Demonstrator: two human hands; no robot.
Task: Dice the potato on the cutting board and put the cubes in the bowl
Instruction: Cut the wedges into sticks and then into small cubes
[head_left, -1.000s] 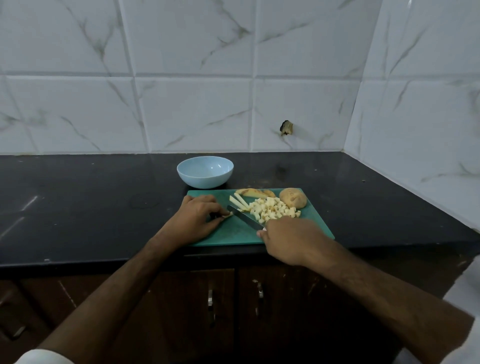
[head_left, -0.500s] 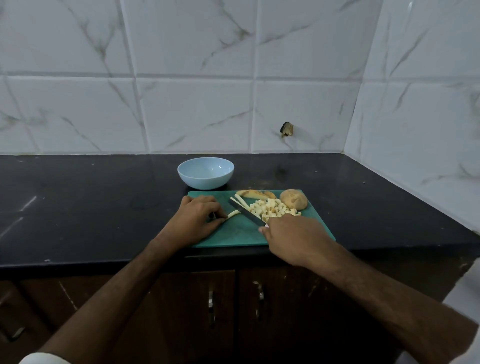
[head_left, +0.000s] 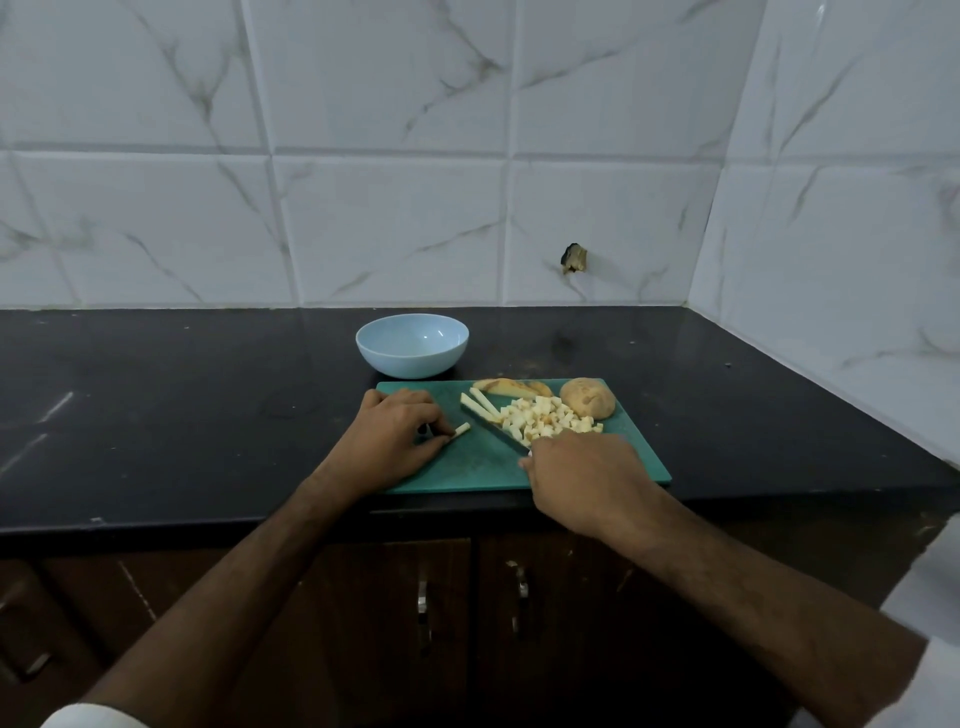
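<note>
Knife (head_left: 493, 435) now drawn back toward 5 o'clock, blade beside the two strips (head_left: 480, 407). Left hand (head_left: 392, 441) curled, pinching a potato stick (head_left: 461, 431) on the cutting board (head_left: 467, 467). Right hand (head_left: 584, 475) wrapped round the knife handle. Cubes (head_left: 548, 423) heaped mid-board; potato half (head_left: 588, 397) at 1 o'clock; bowl (head_left: 412, 345) at 11 on the bench (head_left: 208, 415).
</note>
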